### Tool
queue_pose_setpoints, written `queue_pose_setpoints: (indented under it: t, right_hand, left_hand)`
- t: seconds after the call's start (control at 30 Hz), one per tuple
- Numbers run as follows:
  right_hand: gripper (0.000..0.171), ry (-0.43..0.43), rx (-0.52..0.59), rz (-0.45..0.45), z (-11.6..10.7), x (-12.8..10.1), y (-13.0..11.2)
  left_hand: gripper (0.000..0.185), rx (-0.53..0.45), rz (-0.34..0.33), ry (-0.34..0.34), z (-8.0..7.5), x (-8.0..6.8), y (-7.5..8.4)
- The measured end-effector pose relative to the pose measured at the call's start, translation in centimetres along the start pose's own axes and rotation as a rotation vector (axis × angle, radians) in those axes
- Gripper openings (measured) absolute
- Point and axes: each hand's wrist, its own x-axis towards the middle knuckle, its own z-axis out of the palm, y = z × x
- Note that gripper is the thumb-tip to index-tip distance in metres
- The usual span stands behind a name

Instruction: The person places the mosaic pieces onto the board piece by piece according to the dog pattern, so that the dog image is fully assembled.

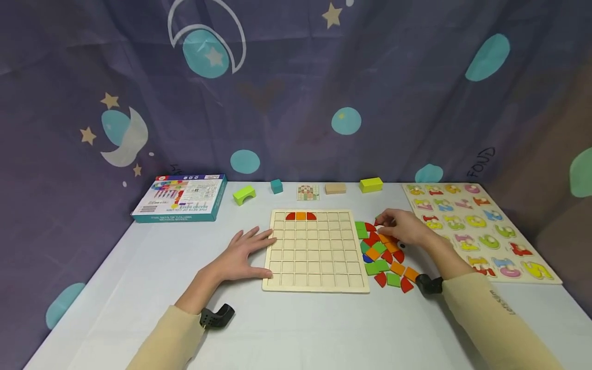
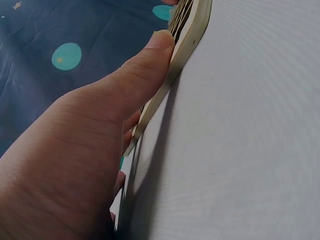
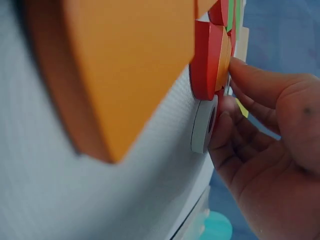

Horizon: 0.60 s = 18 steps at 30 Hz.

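Observation:
A wooden grid board [image 1: 314, 257] lies at the table's middle, with a red, an orange and a red piece [image 1: 300, 216] in its top row. My left hand [image 1: 242, 254] rests flat on the table, fingers straight. Its thumb [image 2: 145, 60] presses against the board's left edge [image 2: 187, 42]. Right of the board lies a pile of red, orange and green pieces [image 1: 386, 259]. My right hand [image 1: 400, 227] is over the pile's far end, with curled fingertips [image 3: 250, 75] pinching the edge of a red piece [image 3: 205, 60]. An orange piece [image 3: 125, 65] and a white disc [image 3: 202, 125] lie close by.
Along the back stand a blue box [image 1: 182, 198], a green arch block [image 1: 244, 194], a teal cube [image 1: 276, 186], a pattern card [image 1: 308, 192], a plain wooden block [image 1: 335, 188] and a yellow-green block [image 1: 371, 184]. A number puzzle board [image 1: 481, 231] lies at the right.

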Motion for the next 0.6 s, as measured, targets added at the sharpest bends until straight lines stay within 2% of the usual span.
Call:
queue_pose_setpoints:
  t: [0.37,0.6]
  right_hand:
    - [0.022,0.003,-0.034,0.015,0.38,-0.11,-0.22]
    - [0.027,-0.011,-0.068,0.075,-0.03,-0.18,-0.54]
  left_hand:
    - [0.087,0.001,-0.006,0.003,0.17,-0.21,0.12]
    - [0.086,0.000,-0.001,0.003,0.02,-0.18,0.24]
